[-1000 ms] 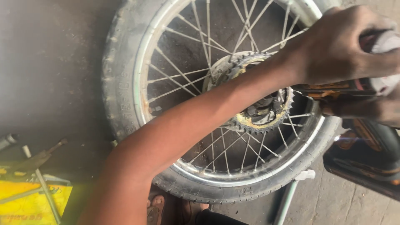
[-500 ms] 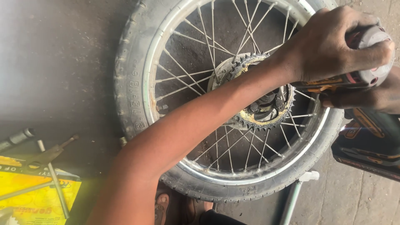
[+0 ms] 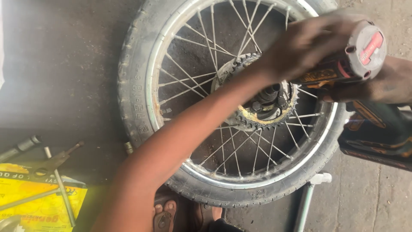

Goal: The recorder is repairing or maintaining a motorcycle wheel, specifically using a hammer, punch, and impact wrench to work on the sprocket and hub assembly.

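Observation:
A spoked motorcycle wheel point(image 3: 134, 86) lies flat on the concrete floor, its toothed sprocket point(image 3: 257, 117) at the hub. A black and orange cordless impact tool point(image 3: 358, 56) with a grey and red rear cap is held over the hub, nose pointing toward the hub. My left arm crosses the wheel from the lower left, and my left hand point(image 3: 307, 43), blurred, grips the top of the tool body. My right hand point(image 3: 388, 81) comes in from the right edge and holds the tool's handle. The tool's bit and the hub nut are hidden behind my left hand.
The tool's battery base point(image 3: 377, 139) hangs over the tyre's right side. A yellow printed sheet point(image 3: 38, 204) with a T-handle wrench point(image 3: 60, 187) and a metal socket bar point(image 3: 19, 148) lies at the lower left. A sandalled foot point(image 3: 165, 212) rests under the tyre, beside a white pipe point(image 3: 307, 202).
The view has drifted so the wheel sits further right and higher. My left hand slid forward along the tool, uncovering its rear cap; both hands keep their grip.

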